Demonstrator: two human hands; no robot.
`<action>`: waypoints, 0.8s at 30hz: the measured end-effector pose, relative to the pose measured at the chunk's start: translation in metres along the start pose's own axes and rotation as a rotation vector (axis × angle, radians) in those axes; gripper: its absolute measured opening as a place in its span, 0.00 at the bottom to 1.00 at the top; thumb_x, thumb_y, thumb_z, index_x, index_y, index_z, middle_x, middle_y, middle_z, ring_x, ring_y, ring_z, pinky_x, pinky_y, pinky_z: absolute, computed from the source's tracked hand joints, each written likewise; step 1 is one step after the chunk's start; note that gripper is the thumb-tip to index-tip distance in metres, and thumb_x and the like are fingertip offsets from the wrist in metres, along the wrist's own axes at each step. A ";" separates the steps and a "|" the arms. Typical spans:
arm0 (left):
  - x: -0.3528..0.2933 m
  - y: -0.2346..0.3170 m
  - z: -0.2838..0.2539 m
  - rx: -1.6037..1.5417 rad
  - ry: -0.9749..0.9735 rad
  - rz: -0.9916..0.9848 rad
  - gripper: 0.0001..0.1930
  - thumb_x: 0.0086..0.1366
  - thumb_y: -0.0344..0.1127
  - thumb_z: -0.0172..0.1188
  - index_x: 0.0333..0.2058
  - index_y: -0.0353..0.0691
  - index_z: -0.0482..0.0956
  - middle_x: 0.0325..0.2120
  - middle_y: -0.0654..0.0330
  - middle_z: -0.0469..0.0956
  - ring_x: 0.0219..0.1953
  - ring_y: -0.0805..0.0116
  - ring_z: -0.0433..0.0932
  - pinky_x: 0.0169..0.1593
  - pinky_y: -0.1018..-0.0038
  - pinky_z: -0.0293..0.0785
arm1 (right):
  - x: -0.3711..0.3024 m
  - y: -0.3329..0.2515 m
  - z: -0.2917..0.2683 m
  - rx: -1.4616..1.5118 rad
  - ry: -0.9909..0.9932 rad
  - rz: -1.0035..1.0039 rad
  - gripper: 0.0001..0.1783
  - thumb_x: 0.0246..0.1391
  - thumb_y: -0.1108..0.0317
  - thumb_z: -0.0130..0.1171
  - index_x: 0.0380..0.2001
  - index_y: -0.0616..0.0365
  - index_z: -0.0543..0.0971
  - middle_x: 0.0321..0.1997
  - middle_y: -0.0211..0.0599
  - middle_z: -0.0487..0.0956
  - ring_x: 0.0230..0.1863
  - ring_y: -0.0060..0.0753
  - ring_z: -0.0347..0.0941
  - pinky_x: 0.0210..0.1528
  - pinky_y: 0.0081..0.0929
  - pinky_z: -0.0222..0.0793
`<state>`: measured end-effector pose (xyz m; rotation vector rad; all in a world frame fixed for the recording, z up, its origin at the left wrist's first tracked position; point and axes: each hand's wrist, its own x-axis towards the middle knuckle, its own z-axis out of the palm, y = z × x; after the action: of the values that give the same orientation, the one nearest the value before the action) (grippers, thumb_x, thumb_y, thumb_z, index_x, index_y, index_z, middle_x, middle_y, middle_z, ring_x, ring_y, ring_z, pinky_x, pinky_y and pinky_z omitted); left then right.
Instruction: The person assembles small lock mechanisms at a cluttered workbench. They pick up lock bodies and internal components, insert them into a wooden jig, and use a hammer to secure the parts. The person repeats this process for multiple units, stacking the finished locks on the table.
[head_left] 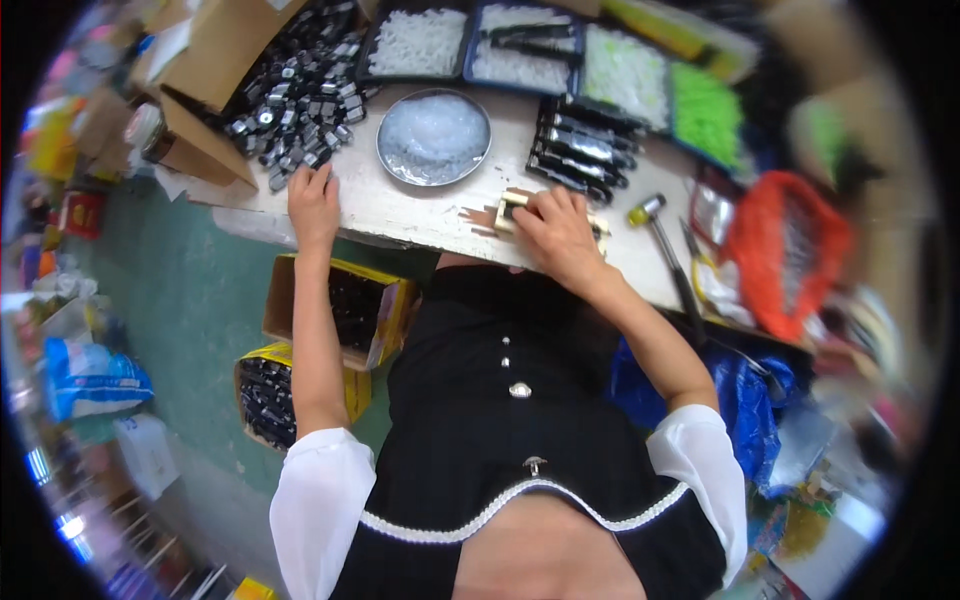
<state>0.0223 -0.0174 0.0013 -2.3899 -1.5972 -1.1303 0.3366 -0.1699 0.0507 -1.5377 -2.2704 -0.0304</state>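
Note:
My left hand point(314, 208) is at the near edge of a heap of small black and silver parts point(300, 95). Its fingers are bent in and touch the heap; whatever they may grip is too small to make out. On the table, my right hand point(562, 238) is closed over a cream-coloured frame point(506, 213), which the fingers partly cover. Just beyond that hand lie several glossy black handle-like pieces point(580, 150) side by side. Between the hands, farther back, stands a round metal bowl point(435, 178) with a pale, shiny content.
Trays of white pieces point(418, 42) and green pieces point(705, 115) line the back. A hammer point(672, 245) and an orange-red bag point(765, 240) are at the right. An open cardboard box point(200, 140) borders the heap. Below the table are yellow boxes point(385, 325) of dark parts.

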 end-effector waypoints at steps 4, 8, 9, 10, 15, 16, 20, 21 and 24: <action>-0.002 0.008 -0.007 -0.205 -0.019 -0.191 0.11 0.48 0.25 0.60 0.34 0.35 0.77 0.27 0.58 0.72 0.29 0.64 0.71 0.33 0.73 0.68 | -0.010 -0.003 -0.004 -0.050 0.001 0.027 0.20 0.39 0.74 0.52 0.41 0.57 0.72 0.50 0.36 0.66 0.50 0.38 0.60 0.52 0.42 0.51; 0.007 0.058 -0.022 -0.631 -0.094 -0.326 0.13 0.46 0.25 0.63 0.34 0.36 0.78 0.28 0.64 0.73 0.27 0.76 0.69 0.31 0.81 0.66 | -0.019 -0.004 0.001 -0.146 -0.038 0.004 0.24 0.42 0.73 0.49 0.48 0.57 0.69 0.58 0.33 0.63 0.56 0.34 0.58 0.57 0.47 0.46; 0.013 0.078 -0.025 -0.695 -0.149 -0.292 0.13 0.46 0.24 0.64 0.34 0.36 0.78 0.28 0.65 0.73 0.27 0.78 0.68 0.31 0.82 0.66 | -0.020 -0.005 0.001 -0.166 -0.045 -0.008 0.25 0.42 0.73 0.49 0.49 0.57 0.68 0.59 0.32 0.62 0.57 0.33 0.57 0.58 0.48 0.45; 0.016 0.095 -0.023 -0.760 -0.201 -0.253 0.13 0.46 0.24 0.64 0.34 0.36 0.78 0.28 0.67 0.72 0.27 0.79 0.67 0.31 0.83 0.66 | -0.020 -0.004 0.000 -0.153 -0.095 0.003 0.25 0.45 0.72 0.49 0.51 0.56 0.66 0.60 0.33 0.60 0.59 0.30 0.55 0.59 0.50 0.43; 0.019 0.158 -0.004 -0.834 -0.543 -0.032 0.13 0.44 0.24 0.65 0.32 0.35 0.79 0.27 0.63 0.73 0.26 0.76 0.69 0.30 0.81 0.67 | -0.019 0.009 -0.001 0.313 0.138 0.129 0.17 0.49 0.70 0.52 0.45 0.58 0.72 0.49 0.35 0.71 0.50 0.34 0.63 0.53 0.40 0.51; 0.019 0.165 0.000 -0.825 -0.583 0.019 0.13 0.44 0.24 0.64 0.32 0.36 0.78 0.28 0.62 0.73 0.26 0.76 0.70 0.30 0.81 0.67 | -0.022 0.013 0.001 0.432 0.223 0.178 0.15 0.50 0.70 0.53 0.43 0.59 0.73 0.46 0.35 0.74 0.48 0.35 0.65 0.52 0.37 0.53; 0.019 0.181 0.019 -0.793 -0.698 0.235 0.13 0.44 0.23 0.64 0.32 0.36 0.78 0.28 0.61 0.72 0.27 0.72 0.72 0.29 0.77 0.69 | -0.028 0.014 0.000 0.610 0.375 0.309 0.09 0.49 0.71 0.54 0.35 0.58 0.77 0.34 0.34 0.77 0.39 0.33 0.68 0.45 0.29 0.56; 0.017 0.184 0.024 -0.789 -0.715 0.295 0.13 0.43 0.23 0.64 0.32 0.36 0.78 0.28 0.60 0.72 0.27 0.71 0.72 0.30 0.76 0.69 | -0.027 0.013 0.000 0.595 0.374 0.305 0.08 0.50 0.71 0.54 0.34 0.58 0.77 0.34 0.33 0.76 0.38 0.33 0.67 0.44 0.29 0.56; 0.017 0.190 0.028 -0.649 -0.677 0.381 0.13 0.44 0.23 0.64 0.32 0.35 0.77 0.26 0.61 0.70 0.26 0.70 0.72 0.28 0.76 0.70 | -0.027 0.013 -0.001 0.567 0.366 0.298 0.07 0.50 0.71 0.54 0.32 0.58 0.77 0.31 0.32 0.76 0.36 0.32 0.67 0.42 0.28 0.56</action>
<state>0.1965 -0.0803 0.0551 -3.5881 -0.8220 -0.8990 0.3569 -0.1890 0.0399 -1.3974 -1.5693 0.3542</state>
